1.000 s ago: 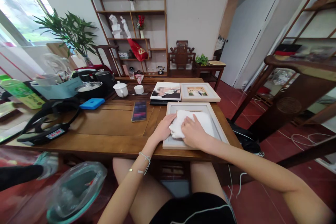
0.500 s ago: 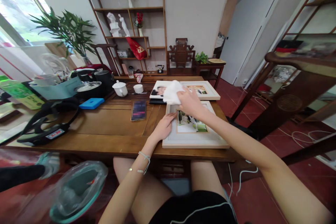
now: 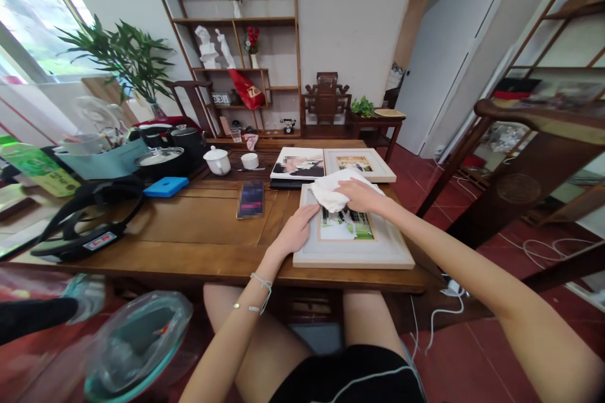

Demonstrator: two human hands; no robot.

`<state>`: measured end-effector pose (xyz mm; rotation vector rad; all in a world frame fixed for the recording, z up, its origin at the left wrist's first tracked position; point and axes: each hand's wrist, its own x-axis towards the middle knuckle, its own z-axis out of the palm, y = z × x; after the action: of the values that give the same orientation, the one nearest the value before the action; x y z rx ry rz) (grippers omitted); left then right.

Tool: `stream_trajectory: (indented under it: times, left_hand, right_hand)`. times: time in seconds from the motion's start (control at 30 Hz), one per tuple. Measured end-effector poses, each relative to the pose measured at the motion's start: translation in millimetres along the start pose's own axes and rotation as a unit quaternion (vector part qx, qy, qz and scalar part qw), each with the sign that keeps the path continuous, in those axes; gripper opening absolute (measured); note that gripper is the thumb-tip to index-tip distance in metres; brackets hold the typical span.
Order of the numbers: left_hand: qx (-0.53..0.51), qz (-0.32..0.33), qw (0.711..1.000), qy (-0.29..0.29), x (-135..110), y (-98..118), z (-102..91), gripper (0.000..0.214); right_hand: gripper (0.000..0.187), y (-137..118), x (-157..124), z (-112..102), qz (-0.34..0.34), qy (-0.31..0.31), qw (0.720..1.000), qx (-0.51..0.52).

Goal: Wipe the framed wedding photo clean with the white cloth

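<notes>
A light picture frame (image 3: 350,259) with a photo inside lies flat at the table's near edge. My left hand (image 3: 297,228) rests along its left rim, fingers stretched out over the edge. Pressed against the upper part of the frame is a white cloth (image 3: 331,192), bunched under the closed fingers of my right hand (image 3: 362,194). The cloth hides the top of the photo. Just behind lie a second picture frame (image 3: 378,171) and, to its left, a flat piece with a printed photo (image 3: 300,164).
On the wooden table (image 3: 198,227) lie a phone (image 3: 251,199), a blue box (image 3: 166,186) and a black headset (image 3: 85,220). A lidded white cup (image 3: 217,161) and a small white bowl (image 3: 249,160) stand farther back. Below left is a lined bin (image 3: 137,340); a chair (image 3: 515,170) stands right.
My right hand has brought the cloth down and to the right, from above the frame's top edge onto its upper part. The cloth is flatter now. My left hand has stayed put.
</notes>
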<state>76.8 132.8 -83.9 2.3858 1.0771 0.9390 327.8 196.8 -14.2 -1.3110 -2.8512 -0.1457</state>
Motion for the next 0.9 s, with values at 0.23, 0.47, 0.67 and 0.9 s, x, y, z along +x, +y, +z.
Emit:
stream_trajectory:
  times: [0.23, 0.47, 0.67, 0.9]
  left_hand:
    - [0.008, 0.006, 1.000, 0.004, -1.5, -2.1, 1.8, 0.063]
    - [0.024, 0.005, 1.000, -0.003, 1.0, 2.8, -0.1, 0.062]
    - [0.026, 0.007, 1.000, -0.004, 2.3, 6.0, -1.7, 0.063]
    - [0.020, 0.003, 1.000, -0.014, 2.1, 6.7, -2.2, 0.063]
  right_hand:
    - [0.057, 23.5, -56.5, -14.8, 0.129, 0.017, 0.991, -0.022]
    - [0.037, -52.7, -74.4, -39.0, 0.134, -0.064, 0.988, -0.034]
    - [0.030, -115.4, -107.6, -72.9, -0.030, -0.132, 0.989, 0.059]
    - [0.052, -75.8, -73.3, -38.8, 0.106, -0.072, 0.992, 0.014]
